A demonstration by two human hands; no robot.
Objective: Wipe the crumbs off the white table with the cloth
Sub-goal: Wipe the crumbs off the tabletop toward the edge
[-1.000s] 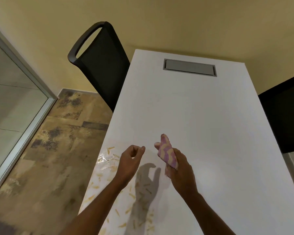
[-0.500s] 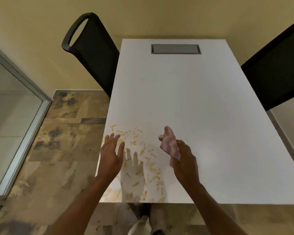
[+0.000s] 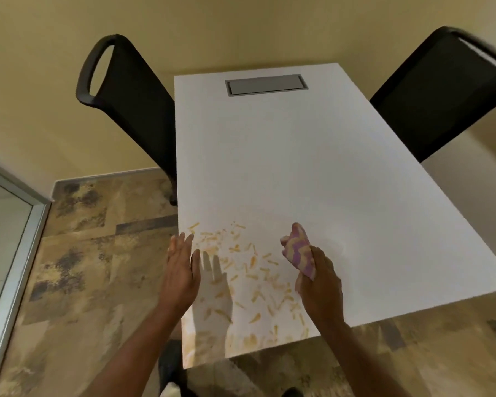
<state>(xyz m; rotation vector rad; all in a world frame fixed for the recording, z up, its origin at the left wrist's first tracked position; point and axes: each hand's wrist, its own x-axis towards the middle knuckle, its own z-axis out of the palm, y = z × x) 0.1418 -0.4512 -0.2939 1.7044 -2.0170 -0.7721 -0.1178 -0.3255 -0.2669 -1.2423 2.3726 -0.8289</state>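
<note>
The bunched pink-and-cream zigzag cloth (image 3: 298, 250) sits clenched in the right hand (image 3: 321, 285), fingers curled tight around it, above the near right part of the white rectangular table (image 3: 312, 167). Yellow-orange crumbs (image 3: 249, 270) lie scattered across the table's near left corner. The left hand (image 3: 181, 273) is flat and spread, holding nothing, hovering at the near left edge; whether it touches the table is unclear.
</note>
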